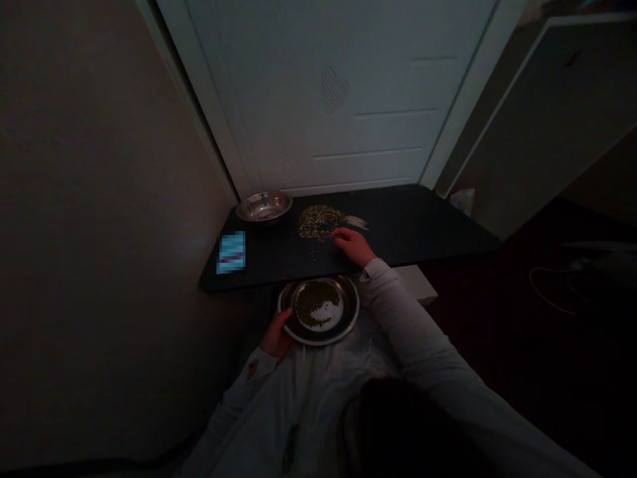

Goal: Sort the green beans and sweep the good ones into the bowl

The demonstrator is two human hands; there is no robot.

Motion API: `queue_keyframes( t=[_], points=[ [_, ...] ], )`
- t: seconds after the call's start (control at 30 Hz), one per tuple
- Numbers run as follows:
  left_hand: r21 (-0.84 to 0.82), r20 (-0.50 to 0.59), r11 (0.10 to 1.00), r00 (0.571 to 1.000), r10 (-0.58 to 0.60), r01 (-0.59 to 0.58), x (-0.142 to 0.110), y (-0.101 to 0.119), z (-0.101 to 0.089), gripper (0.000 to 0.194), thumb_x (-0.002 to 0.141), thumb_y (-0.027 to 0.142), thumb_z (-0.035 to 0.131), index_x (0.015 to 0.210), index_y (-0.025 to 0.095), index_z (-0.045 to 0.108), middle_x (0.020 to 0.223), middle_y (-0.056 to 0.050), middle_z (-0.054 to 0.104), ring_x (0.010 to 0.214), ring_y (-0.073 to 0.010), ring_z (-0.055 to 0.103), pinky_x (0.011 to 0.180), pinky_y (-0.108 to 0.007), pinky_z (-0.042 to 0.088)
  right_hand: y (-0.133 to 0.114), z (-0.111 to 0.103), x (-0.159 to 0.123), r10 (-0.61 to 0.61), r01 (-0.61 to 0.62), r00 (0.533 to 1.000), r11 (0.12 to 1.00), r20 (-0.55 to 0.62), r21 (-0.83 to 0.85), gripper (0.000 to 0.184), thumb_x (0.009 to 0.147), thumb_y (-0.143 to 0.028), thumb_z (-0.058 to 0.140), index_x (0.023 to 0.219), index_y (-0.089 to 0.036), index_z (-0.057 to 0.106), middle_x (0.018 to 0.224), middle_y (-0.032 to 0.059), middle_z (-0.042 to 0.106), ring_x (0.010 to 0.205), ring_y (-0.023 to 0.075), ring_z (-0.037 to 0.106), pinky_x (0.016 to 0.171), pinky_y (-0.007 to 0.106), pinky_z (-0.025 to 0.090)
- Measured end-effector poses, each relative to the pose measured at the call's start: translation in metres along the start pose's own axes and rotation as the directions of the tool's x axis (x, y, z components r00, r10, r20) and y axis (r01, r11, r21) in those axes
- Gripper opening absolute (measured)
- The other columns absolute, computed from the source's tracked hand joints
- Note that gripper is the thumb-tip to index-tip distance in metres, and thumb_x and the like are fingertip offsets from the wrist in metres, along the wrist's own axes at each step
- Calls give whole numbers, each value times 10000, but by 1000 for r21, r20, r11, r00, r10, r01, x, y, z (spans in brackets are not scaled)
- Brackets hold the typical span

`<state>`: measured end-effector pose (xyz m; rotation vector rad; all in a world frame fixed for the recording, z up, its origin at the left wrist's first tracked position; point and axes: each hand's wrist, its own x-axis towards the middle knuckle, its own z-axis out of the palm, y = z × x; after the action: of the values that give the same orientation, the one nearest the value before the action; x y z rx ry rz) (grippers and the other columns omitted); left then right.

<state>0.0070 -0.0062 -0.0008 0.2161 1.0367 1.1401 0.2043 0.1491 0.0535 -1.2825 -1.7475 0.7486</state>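
My left hand grips the left rim of a round metal bowl, its thumb over the edge. Small green beans cover part of the bowl's bottom; the bowl is at my lap, just below the table's front edge. Over the dark table, my right hand has its fingers bent and drawn together at the near edge of a mixed pile of green and pale grains. Whatever its fingertips hold is too small to make out. A smaller pile of pale grains lies just beyond that hand.
A second metal bowl stands at the back left of the dark table. Near the left edge lies a blurred blue item. A white door rises behind the table. Below, a white box shows beside my right sleeve.
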Motion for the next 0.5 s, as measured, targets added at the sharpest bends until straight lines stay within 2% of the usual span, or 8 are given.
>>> queue_keyframes(
  t=[0.23, 0.5],
  points=[
    [6, -26, 1000, 1000, 12, -12, 0, 0, 1, 155, 692, 204, 528, 783, 124, 624, 815, -73, 693, 1023, -231, 531, 903, -328, 395, -3, -1, -1, 25, -25, 1000, 1000, -17, 4, 218, 641, -200, 450, 806, -167, 589, 601, -30, 555, 597, 105, 491, 605, 232, 366],
    [-13, 2, 1000, 1000, -5, 5, 4, -2, -4, 166, 688, 225, 542, 788, 124, 627, 820, -78, 692, 1022, -228, 532, 901, -315, 394, -5, -1, -3, 16, -17, 999, 1000, 34, 25, 201, 645, -196, 455, 796, -169, 586, 592, -33, 567, 604, 104, 504, 613, 231, 367]
  ],
)
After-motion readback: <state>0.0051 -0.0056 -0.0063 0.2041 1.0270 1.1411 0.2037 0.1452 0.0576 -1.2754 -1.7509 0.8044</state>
